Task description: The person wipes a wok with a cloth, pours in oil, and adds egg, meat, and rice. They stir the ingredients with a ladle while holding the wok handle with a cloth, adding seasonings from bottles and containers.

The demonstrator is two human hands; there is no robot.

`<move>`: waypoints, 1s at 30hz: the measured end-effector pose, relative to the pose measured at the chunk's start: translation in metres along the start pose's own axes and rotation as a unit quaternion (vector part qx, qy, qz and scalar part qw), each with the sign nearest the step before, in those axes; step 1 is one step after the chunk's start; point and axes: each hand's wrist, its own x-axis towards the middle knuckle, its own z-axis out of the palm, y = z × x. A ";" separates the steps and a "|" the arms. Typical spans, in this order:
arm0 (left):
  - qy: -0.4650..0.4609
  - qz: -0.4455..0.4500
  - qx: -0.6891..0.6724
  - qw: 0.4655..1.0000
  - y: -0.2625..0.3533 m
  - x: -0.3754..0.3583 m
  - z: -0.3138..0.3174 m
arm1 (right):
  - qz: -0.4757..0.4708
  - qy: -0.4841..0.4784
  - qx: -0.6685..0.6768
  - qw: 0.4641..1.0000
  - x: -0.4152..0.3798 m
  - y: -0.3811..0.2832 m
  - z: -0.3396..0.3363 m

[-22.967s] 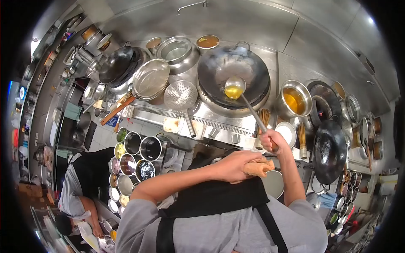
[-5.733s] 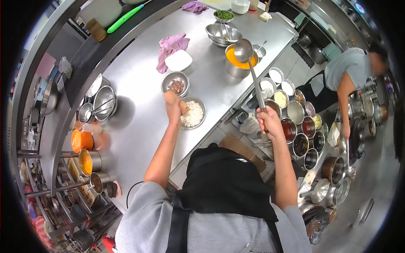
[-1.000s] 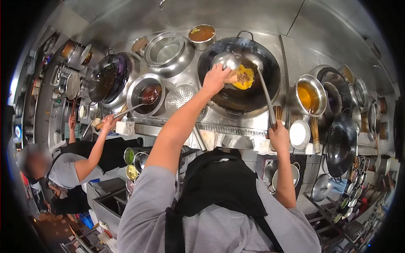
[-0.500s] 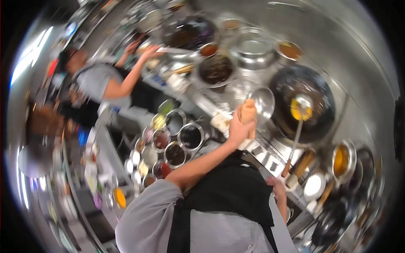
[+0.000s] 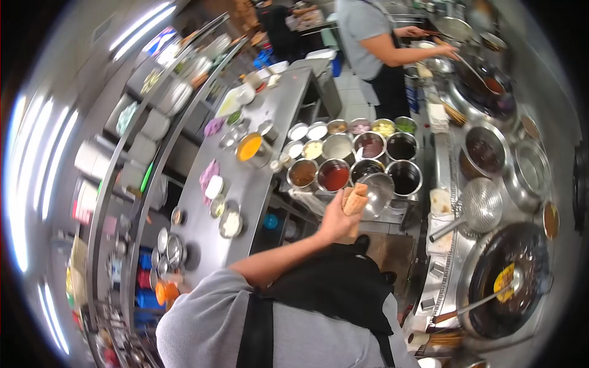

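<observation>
My left hand (image 5: 339, 219) reaches forward, fingers closed round the tan handle (image 5: 356, 200) of a metal ladle. The ladle's round bowl (image 5: 375, 195) overlaps the near row of sauce pots in this view. Close by are a pot of red sauce (image 5: 334, 176), a pot of brown sauce (image 5: 303, 174) and a pot of dark liquid (image 5: 404, 178). My right hand does not show; the right side of my apron (image 5: 350, 288) and shirt is all that appears there. On the right, a second ladle (image 5: 472, 305) with a wooden handle rests in a wok (image 5: 521, 245), its bowl at some yellow liquid.
A perforated strainer (image 5: 481, 205) lies on the stove beside the wok. On the left runs a steel counter (image 5: 202, 239) with a pot of orange liquid (image 5: 250, 147) and several bowls. Behind it stand shelves (image 5: 138, 116). Another person (image 5: 368, 40) works at a far wok.
My view has turned left, away from the stove. The ladle in my left hand has gone from beside the wok to over the sauce pots. My right hand has left the view.
</observation>
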 end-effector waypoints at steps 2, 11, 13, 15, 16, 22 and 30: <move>0.010 0.019 0.201 0.979 -0.018 -0.002 -0.051 | -0.016 0.007 -0.015 1.000 0.005 0.002 -0.005; -0.456 -0.220 0.568 0.649 -0.196 -0.081 -0.258 | -0.072 0.024 -0.053 0.996 0.018 -0.011 -0.011; -0.478 -0.276 0.569 0.609 -0.249 -0.112 -0.289 | -0.085 0.021 -0.038 0.995 0.015 -0.022 -0.011; -0.525 -0.278 0.603 0.532 -0.329 -0.141 -0.317 | -0.102 0.011 -0.004 0.995 0.013 -0.035 -0.008; -0.552 -0.321 0.568 0.520 -0.334 -0.148 -0.325 | -0.118 -0.001 0.028 0.993 0.010 -0.047 -0.008; -0.605 -0.461 0.388 0.520 -0.287 -0.096 -0.340 | -0.097 -0.269 0.526 0.801 -0.057 -0.199 -0.089; -0.339 -0.143 -0.163 0.915 -0.122 0.021 -0.189 | -0.361 -0.223 0.540 0.727 -0.251 -0.380 -0.213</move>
